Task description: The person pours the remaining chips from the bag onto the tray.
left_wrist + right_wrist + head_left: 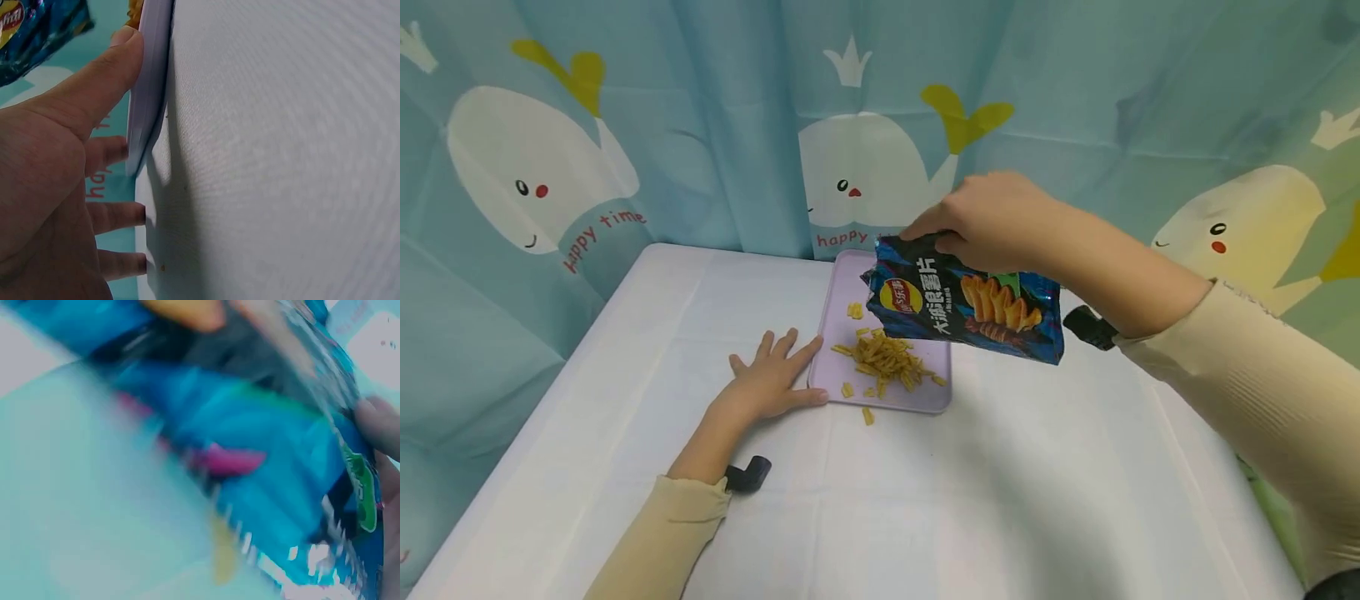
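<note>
My right hand (992, 218) pinches the upper edge of a blue chip bag (925, 308), which it holds tilted above the lilac tray (842, 287). The bag's left end is over the tray; its right end reaches past the tray's side. A heap of ridged yellow potato chips (886, 360) lies on the tray. My left hand (769, 380) is spread at the tray's left side, and its thumb (119, 59) touches the rim in the left wrist view. The bag (250, 425) looks motion-blurred in the right wrist view and hides most of that hand.
One loose chip piece (868, 416) lies on the white tablecloth (820, 517) just in front of the tray. Behind the table hangs a blue curtain (722, 125) printed with white whales.
</note>
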Motion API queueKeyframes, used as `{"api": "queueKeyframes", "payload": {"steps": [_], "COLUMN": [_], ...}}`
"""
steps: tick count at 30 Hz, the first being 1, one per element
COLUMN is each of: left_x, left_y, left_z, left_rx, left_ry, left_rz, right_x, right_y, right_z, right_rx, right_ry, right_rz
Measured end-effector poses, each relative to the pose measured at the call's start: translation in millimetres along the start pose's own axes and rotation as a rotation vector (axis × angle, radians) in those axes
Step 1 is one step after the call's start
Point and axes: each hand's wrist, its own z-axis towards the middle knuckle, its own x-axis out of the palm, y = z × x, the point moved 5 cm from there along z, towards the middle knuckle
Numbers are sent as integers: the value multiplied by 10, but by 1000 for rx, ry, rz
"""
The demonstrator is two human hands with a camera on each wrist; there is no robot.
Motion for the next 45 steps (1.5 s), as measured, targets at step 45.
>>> {"api": "queueKeyframes", "payload": {"steps": [45], "left_x": [1], "left_y": [35], "left_z": [107], "left_rx": [-10], "left_ry": [10], "left_rz": [-14], "right_x": [2985], "right_y": [-1119], "right_z": [-1384], "right_rx": [1146], "right_ry": [-377], "right_rz": [1234]}}
